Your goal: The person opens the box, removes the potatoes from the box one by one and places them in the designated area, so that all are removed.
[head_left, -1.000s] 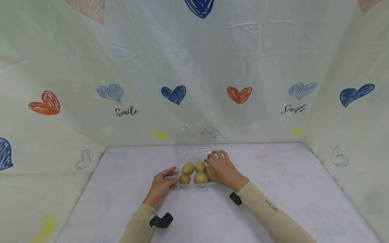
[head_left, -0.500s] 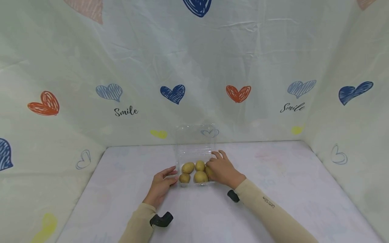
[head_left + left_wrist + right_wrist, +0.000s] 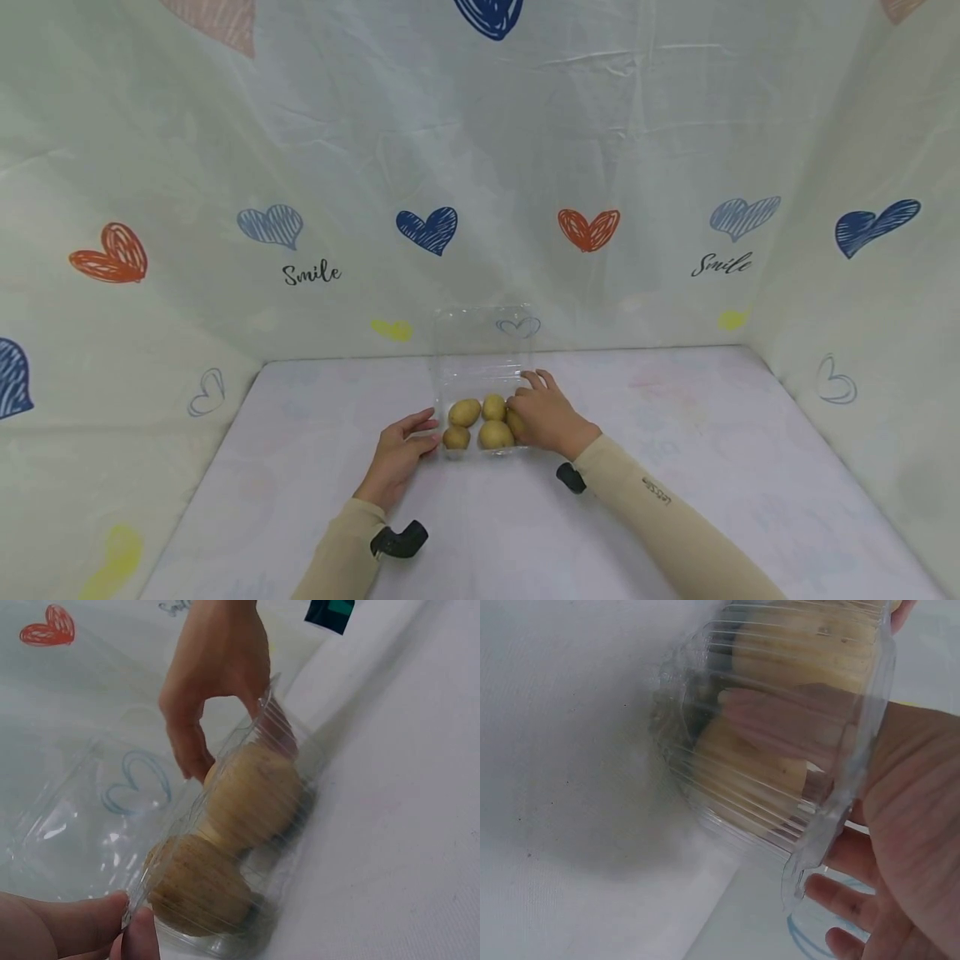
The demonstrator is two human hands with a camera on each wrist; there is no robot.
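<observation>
White table (image 3: 675, 483), heart-print sheet (image 3: 495, 133) behind. Clear box (image 3: 281, 855) of potatoes (image 3: 495, 435) sits far-centre, lid (image 3: 476, 337) raised on far side. Left hand (image 3: 397, 457) pinches it at left; right hand (image 3: 551, 419), partly inside, grips rightmost potato (image 3: 514, 423).

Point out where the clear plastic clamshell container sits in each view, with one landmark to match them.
Head: clear plastic clamshell container, just below centre, open.
Left wrist: it spans the left and middle.
Right wrist: it takes the upper middle, cut by the top edge.
Shared landmark: the right hand, reaching into it in all three.
</observation>
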